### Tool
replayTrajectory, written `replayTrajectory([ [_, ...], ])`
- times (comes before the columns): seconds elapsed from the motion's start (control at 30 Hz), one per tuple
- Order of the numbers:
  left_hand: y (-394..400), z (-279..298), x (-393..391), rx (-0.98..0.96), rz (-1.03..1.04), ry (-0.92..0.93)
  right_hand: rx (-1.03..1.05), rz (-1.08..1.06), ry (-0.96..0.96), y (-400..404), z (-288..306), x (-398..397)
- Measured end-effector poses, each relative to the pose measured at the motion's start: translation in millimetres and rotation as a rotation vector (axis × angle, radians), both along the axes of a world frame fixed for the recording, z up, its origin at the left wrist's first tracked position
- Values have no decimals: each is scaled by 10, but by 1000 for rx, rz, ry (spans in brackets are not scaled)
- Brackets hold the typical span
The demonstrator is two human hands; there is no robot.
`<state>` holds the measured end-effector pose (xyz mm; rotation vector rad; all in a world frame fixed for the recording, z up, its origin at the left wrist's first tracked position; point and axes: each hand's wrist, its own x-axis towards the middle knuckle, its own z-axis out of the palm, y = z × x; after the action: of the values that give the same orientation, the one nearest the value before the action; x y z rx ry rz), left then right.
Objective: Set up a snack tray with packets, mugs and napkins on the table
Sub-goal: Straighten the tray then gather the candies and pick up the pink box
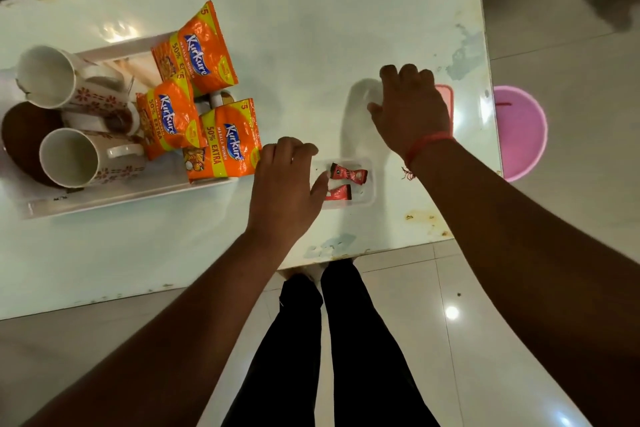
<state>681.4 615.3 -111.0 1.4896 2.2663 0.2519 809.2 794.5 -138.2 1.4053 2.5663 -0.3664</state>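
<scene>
Packets (207, 94) crowd tray (131, 196) — left hand (285, 184) spread beside container (363, 199); right hand (412, 111) flat, empty.

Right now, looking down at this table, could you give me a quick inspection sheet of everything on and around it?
Surface: pale table, glossy, stained and chipped near the front edge.
Job's things: white tray holding three orange snack packets and two flowered mugs lying on their sides; napkins not seen.
Clutter: small clear container with two red sweets; pink lid partly under the right hand.
Grips: left hand open at the container's edge; right hand flat, fingers hidden.
Cables: nothing seen.
Surroundings: tiled floor, pink bucket beside the table.
</scene>
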Motion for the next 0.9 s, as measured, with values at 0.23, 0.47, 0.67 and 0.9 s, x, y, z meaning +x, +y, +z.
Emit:
replayTrajectory([
  [0.23,117,46,-54,26,28,-41,-47,49,12,-213,-93,-163],
  [0.47,99,3,-59,42,4,-68,-87,19,235,-294,58,-63],
  [0.67,31,15,-32,110,111,-209,-211,4,434,-742,477,27],
  [0.9,-36,-5,22,104,183,-336,-268,-141,526,-864,482,200],
])
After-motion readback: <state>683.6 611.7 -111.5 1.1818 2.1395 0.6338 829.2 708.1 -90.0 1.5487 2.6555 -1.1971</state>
